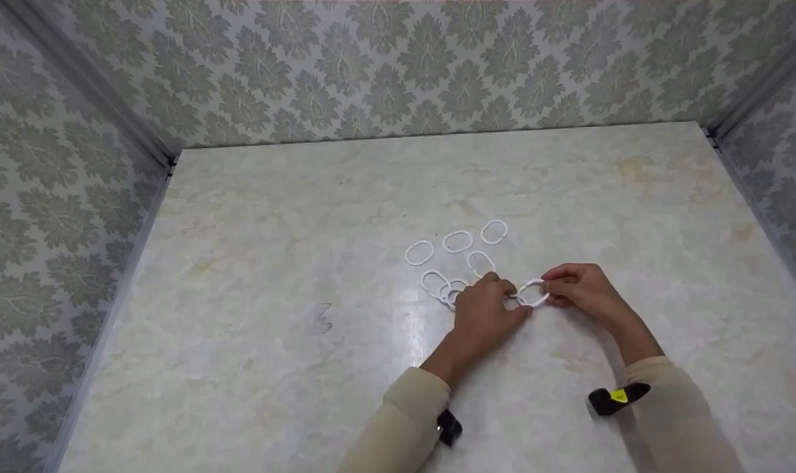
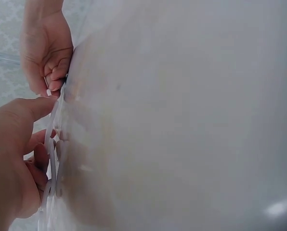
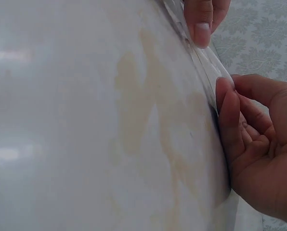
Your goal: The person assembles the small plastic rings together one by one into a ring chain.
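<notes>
In the head view, a smooth, white, oval ring (image 1: 541, 302) is pinched at its right end by the thumb and fingertips of the right hand (image 1: 585, 290). Left of this ring, similar overlapping rings (image 1: 424, 284) are gripped by curled fingers of the left hand (image 1: 484, 310); beyond it, three loose rings (image 1: 445, 244) are seen on the table (image 1: 253, 210). In both wrist views, the ring is shown nearly edge-on, partly hidden by fingertips.

The right fingers (image 1: 564, 270) pinch a white oval ring (image 1: 539, 304).
</notes>
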The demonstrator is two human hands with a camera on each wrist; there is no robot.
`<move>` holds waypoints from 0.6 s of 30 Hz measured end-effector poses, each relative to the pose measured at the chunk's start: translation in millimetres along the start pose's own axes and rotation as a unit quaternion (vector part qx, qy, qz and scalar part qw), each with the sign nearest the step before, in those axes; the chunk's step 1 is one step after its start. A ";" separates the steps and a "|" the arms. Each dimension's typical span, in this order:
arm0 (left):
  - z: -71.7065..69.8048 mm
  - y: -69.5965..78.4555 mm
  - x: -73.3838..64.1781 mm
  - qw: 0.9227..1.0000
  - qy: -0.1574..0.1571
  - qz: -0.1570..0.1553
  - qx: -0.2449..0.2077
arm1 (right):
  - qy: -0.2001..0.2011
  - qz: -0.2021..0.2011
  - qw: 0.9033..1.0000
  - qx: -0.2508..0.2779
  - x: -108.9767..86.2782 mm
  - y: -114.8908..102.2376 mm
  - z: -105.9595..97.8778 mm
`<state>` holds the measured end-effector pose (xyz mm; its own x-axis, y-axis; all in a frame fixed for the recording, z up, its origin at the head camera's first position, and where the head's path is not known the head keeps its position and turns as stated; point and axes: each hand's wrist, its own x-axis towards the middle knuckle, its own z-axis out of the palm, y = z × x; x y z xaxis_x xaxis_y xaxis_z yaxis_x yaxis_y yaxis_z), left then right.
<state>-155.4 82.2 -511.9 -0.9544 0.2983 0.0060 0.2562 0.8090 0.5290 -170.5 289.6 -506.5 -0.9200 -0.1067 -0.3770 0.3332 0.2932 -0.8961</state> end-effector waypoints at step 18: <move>-2.2 -6.3 -3.1 1.000 0.006 0.020 -0.007 | 0.031 -0.075 0.972 -0.222 18.6 -29.0 13.4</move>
<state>-154.4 75.1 -513.4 -0.9451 0.3245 0.0379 0.2927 0.7894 0.5395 -194.6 266.4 -490.7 -0.9666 -0.1276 -0.2225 0.0846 0.6603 -0.7462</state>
